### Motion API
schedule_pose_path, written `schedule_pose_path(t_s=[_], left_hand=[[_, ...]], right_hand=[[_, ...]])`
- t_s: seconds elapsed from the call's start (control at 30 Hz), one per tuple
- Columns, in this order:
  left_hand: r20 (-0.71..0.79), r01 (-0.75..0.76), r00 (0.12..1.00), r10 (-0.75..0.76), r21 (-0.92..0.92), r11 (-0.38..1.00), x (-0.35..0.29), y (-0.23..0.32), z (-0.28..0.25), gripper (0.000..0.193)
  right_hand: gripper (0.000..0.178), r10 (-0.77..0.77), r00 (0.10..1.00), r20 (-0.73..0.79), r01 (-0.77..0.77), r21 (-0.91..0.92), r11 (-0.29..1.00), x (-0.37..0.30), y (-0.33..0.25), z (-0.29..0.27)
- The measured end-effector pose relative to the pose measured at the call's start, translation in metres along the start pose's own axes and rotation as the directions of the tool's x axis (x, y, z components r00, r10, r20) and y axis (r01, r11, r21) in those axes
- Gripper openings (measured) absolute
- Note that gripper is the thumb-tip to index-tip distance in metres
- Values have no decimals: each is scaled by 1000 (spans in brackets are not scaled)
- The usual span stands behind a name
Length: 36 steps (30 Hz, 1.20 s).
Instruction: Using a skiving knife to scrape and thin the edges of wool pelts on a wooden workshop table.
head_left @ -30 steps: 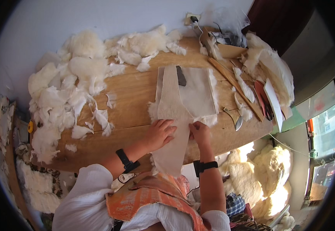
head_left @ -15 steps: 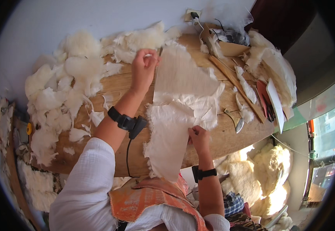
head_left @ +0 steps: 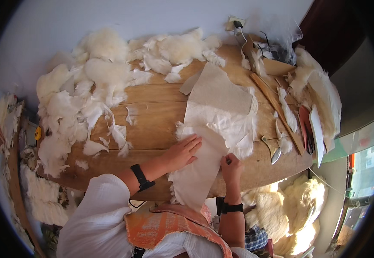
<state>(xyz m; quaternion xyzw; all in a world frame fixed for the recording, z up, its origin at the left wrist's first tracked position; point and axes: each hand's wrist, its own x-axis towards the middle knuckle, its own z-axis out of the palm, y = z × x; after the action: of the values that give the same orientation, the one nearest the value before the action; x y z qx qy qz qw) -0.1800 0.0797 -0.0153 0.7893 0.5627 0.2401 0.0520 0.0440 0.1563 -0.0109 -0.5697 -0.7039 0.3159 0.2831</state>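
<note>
2 hands of mine are at the pale, fur-edged hide (head_left: 203,172) on the table (head_left: 156,109): my left grip (head_left: 182,153) lies open and flat on it, my right grip (head_left: 232,167) curls closed beside its right edge, contents unclear.

Left hand (head_left: 185,152) back from far end, on pale sheet (head_left: 200,174).

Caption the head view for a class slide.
Left hand on a pale, fuzzy-edged sheet; right hand curled beside it.

Gap between fleece (head_left: 105,77) and pale sheet (head_left: 215,144); wooden strip (head_left: 277,114) blocks right.
</note>
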Motion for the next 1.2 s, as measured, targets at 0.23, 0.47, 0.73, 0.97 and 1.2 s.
schedule_pose_path(t_s=[0.23,0.47,0.73,0.97,1.2], left_hand=[[-224,293,914,-338,-214,932,21,-43,-2,30],[-331,-37,943,44,29,999,7,-34,-31,19],[-230,334,888,-398,-275,902,18,-54,-14,25],[-191,398,864,-465,-304,865,20,-65,-7,28],[-121,392,862,-492,-456,799,19,-76,-15,23]], right_hand=[[13,-107,994,-32,101,-141,985,-3,-2,3],[15,-55,998,-11,53,-122,991,-4,-4,0],[22,-569,820,-65,511,-364,779,10,-60,-1],[40,-626,769,128,605,-460,650,49,-57,58],[45,-538,822,185,561,-426,710,49,-44,60]])
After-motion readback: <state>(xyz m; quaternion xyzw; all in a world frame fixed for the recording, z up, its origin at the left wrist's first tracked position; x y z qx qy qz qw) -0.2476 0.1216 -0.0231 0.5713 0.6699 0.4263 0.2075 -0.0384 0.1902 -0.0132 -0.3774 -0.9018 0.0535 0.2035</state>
